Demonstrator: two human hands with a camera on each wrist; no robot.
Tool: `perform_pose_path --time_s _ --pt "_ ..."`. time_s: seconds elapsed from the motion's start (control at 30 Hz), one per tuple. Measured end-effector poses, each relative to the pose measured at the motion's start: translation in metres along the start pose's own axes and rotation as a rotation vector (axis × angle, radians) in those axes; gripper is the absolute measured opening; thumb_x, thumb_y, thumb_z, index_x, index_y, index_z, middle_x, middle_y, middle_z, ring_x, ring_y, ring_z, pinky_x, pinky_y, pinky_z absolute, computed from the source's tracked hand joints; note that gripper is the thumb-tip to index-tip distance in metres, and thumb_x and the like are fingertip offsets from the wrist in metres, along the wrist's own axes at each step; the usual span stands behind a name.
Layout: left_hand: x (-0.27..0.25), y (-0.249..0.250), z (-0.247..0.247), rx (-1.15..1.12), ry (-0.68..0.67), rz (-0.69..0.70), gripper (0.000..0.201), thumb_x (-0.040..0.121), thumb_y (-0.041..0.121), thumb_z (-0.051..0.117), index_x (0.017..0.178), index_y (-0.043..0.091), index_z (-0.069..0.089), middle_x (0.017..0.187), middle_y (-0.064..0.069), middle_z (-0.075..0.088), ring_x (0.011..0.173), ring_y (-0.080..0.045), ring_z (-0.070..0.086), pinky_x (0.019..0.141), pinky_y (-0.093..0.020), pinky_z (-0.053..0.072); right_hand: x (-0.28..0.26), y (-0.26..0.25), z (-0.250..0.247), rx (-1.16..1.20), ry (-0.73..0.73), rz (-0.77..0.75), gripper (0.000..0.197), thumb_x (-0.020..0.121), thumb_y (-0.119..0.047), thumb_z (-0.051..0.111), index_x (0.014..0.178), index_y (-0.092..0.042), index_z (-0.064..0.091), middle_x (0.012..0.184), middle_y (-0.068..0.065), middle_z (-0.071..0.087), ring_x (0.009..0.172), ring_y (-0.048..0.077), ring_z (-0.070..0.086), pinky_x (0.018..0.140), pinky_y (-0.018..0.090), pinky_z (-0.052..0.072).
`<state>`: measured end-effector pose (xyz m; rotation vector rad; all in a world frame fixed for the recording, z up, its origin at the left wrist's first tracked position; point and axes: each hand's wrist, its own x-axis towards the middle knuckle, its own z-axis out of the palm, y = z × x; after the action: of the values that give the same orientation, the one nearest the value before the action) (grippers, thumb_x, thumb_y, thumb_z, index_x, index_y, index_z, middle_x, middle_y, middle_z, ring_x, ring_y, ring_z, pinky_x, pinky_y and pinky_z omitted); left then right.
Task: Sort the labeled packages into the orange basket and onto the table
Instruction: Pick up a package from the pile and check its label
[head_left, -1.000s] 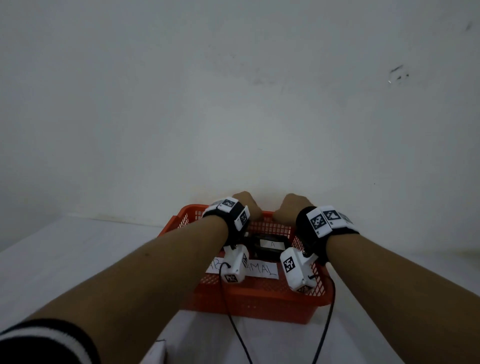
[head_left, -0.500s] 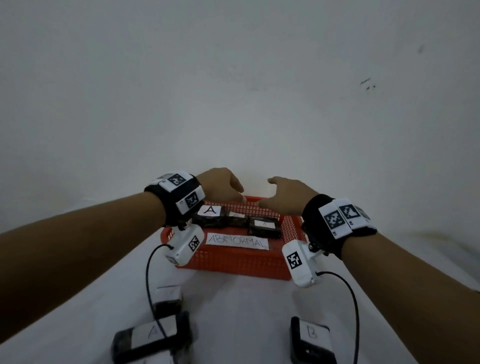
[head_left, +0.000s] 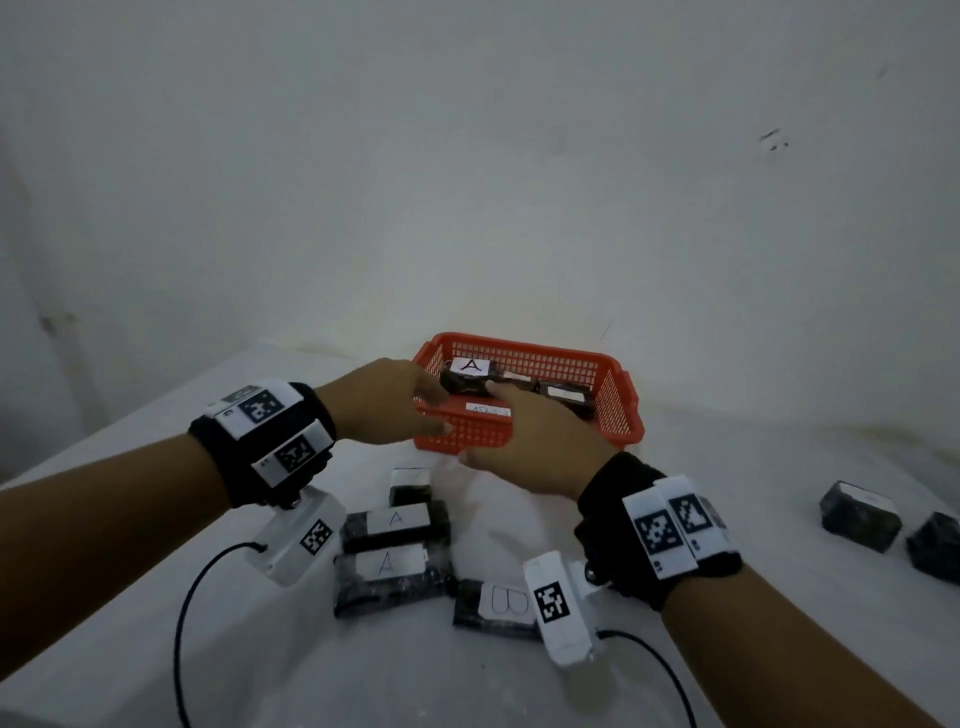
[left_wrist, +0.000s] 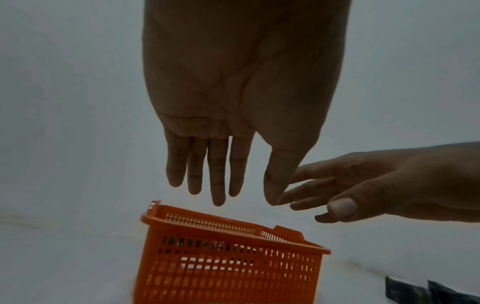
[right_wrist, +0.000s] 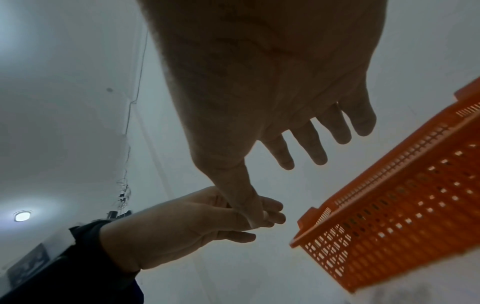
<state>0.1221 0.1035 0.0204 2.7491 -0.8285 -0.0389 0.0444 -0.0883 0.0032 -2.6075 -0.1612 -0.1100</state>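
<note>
Hovering empty with fingers loosely spread, the left hand (head_left: 382, 402) and right hand (head_left: 524, 447) hang just before the orange basket (head_left: 618, 410), probably ready for the next pick. Packages marked A (head_left: 470, 366) lie inside; A (head_left: 395, 519) and B (head_left: 501, 603) packages wait on the counter (head_left: 363, 675) nearby.

White table (head_left: 779, 649): orange basket (head_left: 618, 410) at the far middle; near it, two dark packages labelled A (head_left: 395, 522) (head_left: 387, 569), touching; a smaller package (head_left: 410, 486) behind them; package labelled B (head_left: 493, 605); two dark packages (head_left: 860, 514) (head_left: 935, 543) at right.
</note>
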Motion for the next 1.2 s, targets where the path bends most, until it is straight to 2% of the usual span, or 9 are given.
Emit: perform_pose_path --time_s 0.1,0.2,0.3,0.53,0.73,0.83,0.97,1.1,1.2 --pt "-0.03 -0.009 0.01 0.0 -0.017 -0.013 0.046 0.096 0.048 0.067 0.137 0.027 0.065 0.14 0.006 0.065 0.127 -0.014 0.059 0.106 -0.03 0.043 -0.016 -0.002 0.02 0.006 -0.02 -0.011 0.075 0.084 -0.052 0.078 0.148 -0.025 0.05 0.137 -0.007 0.063 0.127 0.017 0.06 0.108 0.035 0.049" --pt "-0.055 -0.02 0.024 0.008 -0.056 -0.051 0.055 0.095 0.052 0.066 0.143 0.025 0.06 0.146 0.008 0.06 0.134 -0.012 0.054 0.11 -0.027 0.039 -0.028 0.003 0.041 -0.015 -0.065 0.021 0.095 0.084 -0.057 0.077 0.162 -0.024 0.033 0.164 -0.002 0.042 0.15 0.021 0.041 0.122 0.04 0.035" --pt "-0.075 -0.026 0.041 0.011 -0.087 -0.081 0.059 0.094 0.051 0.069 0.145 0.024 0.058 0.145 0.006 0.06 0.132 -0.012 0.055 0.106 -0.024 0.041 -0.042 0.004 0.06 -0.017 -0.158 0.043 0.1 0.083 -0.056 0.08 0.163 -0.026 0.029 0.168 -0.001 0.036 0.152 0.022 0.035 0.124 0.04 0.032" --pt "-0.091 -0.024 0.071 0.043 -0.09 -0.08 0.06 0.082 0.052 0.08 0.133 0.025 0.066 0.122 0.005 0.06 0.099 -0.01 0.057 0.085 -0.023 0.048 -0.047 0.001 0.083 0.001 -0.19 0.036 0.077 0.083 -0.032 0.086 0.15 -0.022 0.05 0.145 0.003 0.053 0.132 0.02 0.051 0.106 0.028 0.041" --pt "-0.092 -0.02 0.082 0.057 -0.049 -0.072 0.059 0.074 0.053 0.086 0.123 0.024 0.07 0.107 0.008 0.054 0.094 -0.01 0.053 0.073 -0.022 0.042 -0.043 0.005 0.093 -0.003 -0.151 0.025 0.06 0.081 -0.028 0.086 0.134 -0.025 0.06 0.123 0.001 0.057 0.104 0.014 0.052 0.084 0.022 0.04" --pt "-0.094 -0.019 0.087 0.058 -0.025 -0.065 0.054 0.075 0.052 0.084 0.119 0.024 0.069 0.109 0.008 0.056 0.097 -0.01 0.051 0.077 -0.023 0.045 -0.041 0.005 0.098 0.014 -0.138 0.014 0.051 0.079 -0.022 0.087 0.124 -0.023 0.064 0.115 -0.003 0.062 0.099 0.012 0.057 0.073 0.016 0.042" --pt "-0.098 -0.017 0.092 0.084 -0.012 -0.034 0.045 0.08 0.054 0.079 0.115 0.026 0.072 0.109 0.007 0.059 0.106 -0.014 0.054 0.08 -0.024 0.045 -0.037 0.002 0.103 0.031 -0.158 0.0 0.061 0.079 -0.02 0.087 0.134 -0.02 0.062 0.123 0.001 0.064 0.099 0.013 0.057 0.085 0.021 0.046" --pt "-0.099 -0.017 0.092 0.097 -0.015 -0.01 0.054 0.08 0.056 0.078 0.123 0.026 0.068 0.114 0.002 0.065 0.109 -0.018 0.056 0.084 -0.028 0.049 -0.035 0.006 0.098 0.009 -0.17 -0.011 0.049 0.081 -0.022 0.086 0.126 -0.015 0.07 0.112 -0.001 0.063 0.091 0.01 0.056 0.074 0.017 0.044" --pt "-0.097 -0.018 0.089 0.077 -0.026 -0.01 0.05 0.078 0.054 0.079 0.118 0.026 0.07 0.11 0.003 0.066 0.105 -0.017 0.056 0.081 -0.028 0.047 -0.038 0.011 0.091 0.079 -0.134 -0.009 0.046 0.077 -0.022 0.089 0.12 -0.017 0.073 0.106 -0.008 0.066 0.09 0.008 0.064 0.071 0.009 0.047"
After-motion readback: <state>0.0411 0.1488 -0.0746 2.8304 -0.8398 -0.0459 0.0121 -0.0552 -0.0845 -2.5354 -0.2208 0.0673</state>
